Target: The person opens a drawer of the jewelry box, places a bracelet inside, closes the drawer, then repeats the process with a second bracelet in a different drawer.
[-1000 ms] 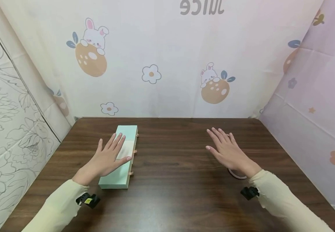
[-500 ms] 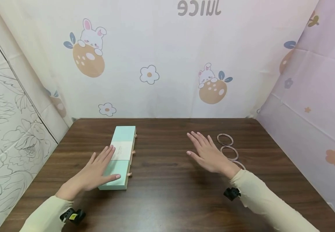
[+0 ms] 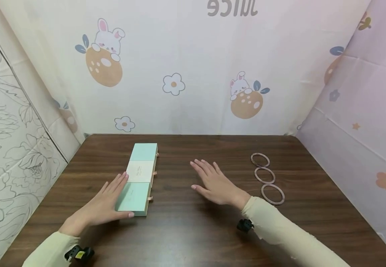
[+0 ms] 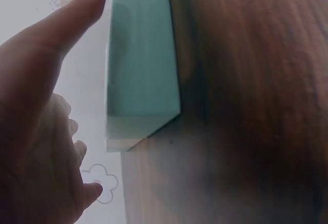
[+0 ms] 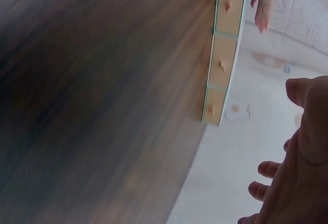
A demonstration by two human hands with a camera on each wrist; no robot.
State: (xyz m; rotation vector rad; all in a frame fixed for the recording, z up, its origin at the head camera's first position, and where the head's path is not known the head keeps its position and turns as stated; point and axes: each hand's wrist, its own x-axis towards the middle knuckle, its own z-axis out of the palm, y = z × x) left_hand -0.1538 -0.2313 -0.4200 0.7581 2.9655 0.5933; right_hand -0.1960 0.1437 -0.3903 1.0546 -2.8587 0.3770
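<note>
Three small drawer boxes stand in a row on the left of the table: a far mint box (image 3: 145, 151), a middle white box (image 3: 140, 171) with faint lettering, and a near mint box (image 3: 133, 198). Small ribbon pulls (image 5: 221, 66) stick out of their right-hand faces. My left hand (image 3: 96, 207) is spread over the left edge of the near mint box, thumb by its front end, fingers straight. Above the middle of the table, to the right of the boxes, my right hand (image 3: 219, 185) has its fingers extended and holds nothing.
Three pinkish-brown bangle-like rings (image 3: 272, 194) lie in a line on the right of the dark wooden table (image 3: 179, 237), beyond my right forearm. A printed curtain (image 3: 199, 55) hangs along the table's back edge, with more cloth at both sides.
My right hand has moved left toward the boxes, uncovering the rings. My left hand has drawn back and left, from above the boxes to the near mint box's left edge.
</note>
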